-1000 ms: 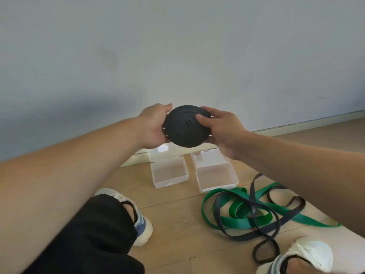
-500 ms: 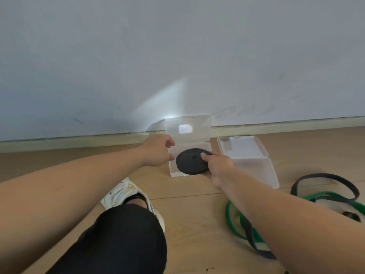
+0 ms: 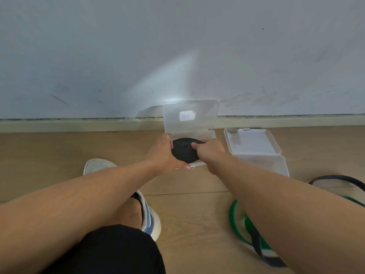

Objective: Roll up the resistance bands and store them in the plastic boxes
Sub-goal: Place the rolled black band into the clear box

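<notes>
The rolled black band sits as a flat dark disc in the left plastic box, which lies on the wooden floor close to the skirting board; its clear lid stands upright at the box's twelve o'clock side, leaning toward the wall, with a small white label on it. The left hand is curled around the roll's nine o'clock edge, thumb stretched along the box's near rim; the right hand presses on the roll from three o'clock, fingers bent over the top of the disc, so both hands grip the same coil. Whether the coil is fully seated on the box's bottom cannot be told, as the hands cover its edges.

At three o'clock from this box lies the right plastic box, just beside it but apart; its lid is folded back flat on the floor toward twelve o'clock. At five o'clock from the hands, partly under the right forearm, a green band lies loose on the floor, tangled with a dark band whose loop curves out toward four o'clock. At seven o'clock, a white shoe and a knee in black shorts show beneath the left forearm.
</notes>
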A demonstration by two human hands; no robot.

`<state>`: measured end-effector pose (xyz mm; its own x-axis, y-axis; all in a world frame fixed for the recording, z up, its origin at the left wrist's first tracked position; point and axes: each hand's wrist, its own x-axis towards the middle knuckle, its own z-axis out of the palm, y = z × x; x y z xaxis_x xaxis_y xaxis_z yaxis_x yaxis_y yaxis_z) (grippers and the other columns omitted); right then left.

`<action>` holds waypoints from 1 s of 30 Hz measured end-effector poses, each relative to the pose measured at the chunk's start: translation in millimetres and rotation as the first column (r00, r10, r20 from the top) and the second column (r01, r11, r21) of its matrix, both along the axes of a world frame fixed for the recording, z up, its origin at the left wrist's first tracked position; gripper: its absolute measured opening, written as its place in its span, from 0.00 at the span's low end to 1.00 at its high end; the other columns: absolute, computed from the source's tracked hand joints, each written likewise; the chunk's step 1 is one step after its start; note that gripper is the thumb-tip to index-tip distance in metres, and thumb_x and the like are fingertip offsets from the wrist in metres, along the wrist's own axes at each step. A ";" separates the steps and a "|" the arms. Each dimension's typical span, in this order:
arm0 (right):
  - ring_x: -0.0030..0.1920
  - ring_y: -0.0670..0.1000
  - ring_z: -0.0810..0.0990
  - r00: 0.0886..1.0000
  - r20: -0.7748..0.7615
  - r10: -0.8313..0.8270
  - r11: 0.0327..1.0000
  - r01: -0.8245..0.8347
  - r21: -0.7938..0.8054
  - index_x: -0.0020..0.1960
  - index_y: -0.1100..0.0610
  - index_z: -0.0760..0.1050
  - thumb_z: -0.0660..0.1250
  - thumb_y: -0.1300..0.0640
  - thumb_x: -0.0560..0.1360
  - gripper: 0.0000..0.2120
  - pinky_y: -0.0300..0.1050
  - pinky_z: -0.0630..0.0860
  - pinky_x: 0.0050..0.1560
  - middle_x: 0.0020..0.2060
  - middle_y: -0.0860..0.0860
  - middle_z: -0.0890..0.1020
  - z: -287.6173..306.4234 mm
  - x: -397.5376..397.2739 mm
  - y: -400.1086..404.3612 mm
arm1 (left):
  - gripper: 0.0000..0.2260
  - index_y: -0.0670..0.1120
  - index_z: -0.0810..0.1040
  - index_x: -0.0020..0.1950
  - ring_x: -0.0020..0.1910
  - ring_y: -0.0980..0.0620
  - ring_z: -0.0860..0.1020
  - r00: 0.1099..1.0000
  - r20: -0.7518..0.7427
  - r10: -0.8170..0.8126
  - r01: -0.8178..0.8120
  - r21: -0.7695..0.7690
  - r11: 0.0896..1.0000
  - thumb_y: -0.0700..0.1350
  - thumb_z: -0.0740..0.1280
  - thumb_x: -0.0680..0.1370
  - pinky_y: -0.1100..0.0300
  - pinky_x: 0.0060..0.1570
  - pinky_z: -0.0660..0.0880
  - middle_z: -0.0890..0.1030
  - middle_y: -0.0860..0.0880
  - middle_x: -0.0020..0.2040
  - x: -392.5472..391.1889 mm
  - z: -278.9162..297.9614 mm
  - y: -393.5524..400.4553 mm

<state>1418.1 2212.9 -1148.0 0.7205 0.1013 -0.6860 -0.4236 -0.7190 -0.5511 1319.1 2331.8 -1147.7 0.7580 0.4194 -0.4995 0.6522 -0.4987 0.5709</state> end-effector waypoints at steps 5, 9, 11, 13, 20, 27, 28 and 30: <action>0.46 0.57 0.75 0.792 0.059 0.607 0.769 -0.567 -0.297 0.56 0.65 0.79 0.57 0.46 0.84 0.23 0.49 0.71 0.47 0.49 0.60 0.80 -1.2 4.0 -13.3 | 0.33 0.48 0.64 0.48 0.43 0.51 0.71 0.999 0.002 -0.052 0.052 0.091 0.995 0.59 0.83 0.60 0.56 0.35 0.66 0.70 0.53 0.53 -3.3 -3.4 -5.9; 0.48 0.57 0.75 0.717 0.014 0.697 0.685 -0.660 -0.308 0.60 0.63 0.77 0.51 0.48 0.86 0.22 0.49 0.70 0.48 0.48 0.58 0.77 1.2 -0.6 -15.5 | 0.32 0.49 0.65 0.47 0.40 0.53 0.69 0.998 -0.011 -0.057 0.057 0.137 0.989 0.59 0.83 0.61 0.57 0.33 0.62 0.71 0.53 0.50 -1.9 -3.5 -3.8; 0.52 0.58 0.78 0.668 0.023 0.744 0.645 -0.708 -0.288 0.66 0.59 0.74 0.52 0.46 0.85 0.22 0.51 0.74 0.51 0.54 0.59 0.78 0.3 -2.6 -17.2 | 0.32 0.48 0.66 0.48 0.42 0.53 0.70 0.997 -0.023 -0.068 0.070 0.144 0.987 0.60 0.83 0.61 0.58 0.34 0.63 0.71 0.53 0.52 0.0 -3.2 -3.7; 0.57 0.57 0.77 0.682 0.071 0.728 0.677 -0.697 -0.235 0.72 0.55 0.69 0.58 0.38 0.82 0.27 0.50 0.76 0.56 0.64 0.57 0.74 -3.2 -5.1 -22.8 | 0.32 0.49 0.67 0.48 0.43 0.53 0.72 0.996 -0.037 -0.082 0.087 0.151 0.985 0.61 0.82 0.60 0.58 0.35 0.65 0.71 0.54 0.53 2.1 -2.9 -2.7; 0.64 0.55 0.78 0.453 0.352 0.819 0.567 -0.733 -0.376 0.75 0.44 0.68 0.57 0.37 0.81 0.25 0.53 0.78 0.59 0.77 0.46 0.65 -12.8 -17.7 -42.8 | 0.34 0.51 0.73 0.54 0.51 0.52 0.77 0.991 -0.061 -0.121 0.129 0.156 0.979 0.68 0.80 0.58 0.54 0.46 0.75 0.68 0.56 0.63 3.2 -5.2 -4.0; 0.45 0.57 0.83 0.194 0.440 0.877 0.421 -0.751 -0.508 0.70 0.52 0.72 0.60 0.46 0.84 0.18 0.47 0.74 0.38 0.63 0.51 0.76 -16.9 -24.3 -43.1 | 0.31 0.49 0.78 0.66 0.73 0.50 0.69 0.974 -0.070 -0.213 0.220 0.104 0.970 0.60 0.79 0.67 0.52 0.65 0.70 0.61 0.53 0.78 0.7 -3.7 10.2; 0.45 0.58 0.83 0.212 0.452 0.866 0.440 -0.751 -0.492 0.68 0.53 0.73 0.61 0.46 0.83 0.17 0.47 0.74 0.38 0.62 0.51 0.76 -17.4 -24.9 -43.5 | 0.30 0.49 0.78 0.66 0.74 0.49 0.68 0.973 -0.071 -0.219 0.225 0.102 0.969 0.59 0.79 0.68 0.52 0.66 0.69 0.60 0.53 0.79 0.5 -3.5 10.4; 0.44 0.57 0.83 0.223 0.475 0.851 0.462 -0.749 -0.476 0.65 0.54 0.75 0.62 0.47 0.83 0.15 0.47 0.76 0.38 0.61 0.52 0.77 -18.2 -26.0 -44.8 | 0.28 0.49 0.79 0.67 0.75 0.49 0.66 0.972 -0.068 -0.223 0.230 0.110 0.967 0.58 0.79 0.70 0.51 0.68 0.68 0.60 0.52 0.79 0.9 -3.4 10.3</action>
<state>1392.2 2168.1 -1166.2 0.5132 0.8312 -0.2139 0.7878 -0.5551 -0.2668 1320.0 2342.2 -1151.0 0.8127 0.2979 -0.5009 0.5433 -0.6980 0.4664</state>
